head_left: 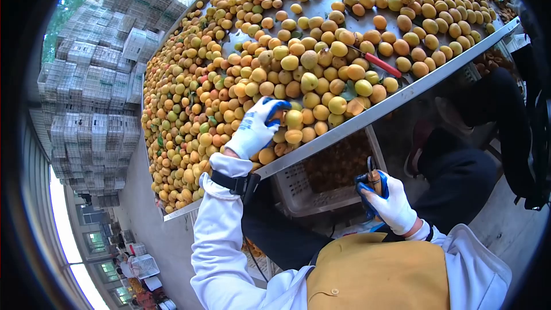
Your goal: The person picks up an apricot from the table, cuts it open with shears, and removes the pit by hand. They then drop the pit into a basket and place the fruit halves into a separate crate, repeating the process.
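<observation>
Head view: hands [258,123] among apricots [293,119]

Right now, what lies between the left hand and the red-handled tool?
Piled yellow and greenish fruit lies between the left hand and the red-handled tool, as the head view shows.
</observation>
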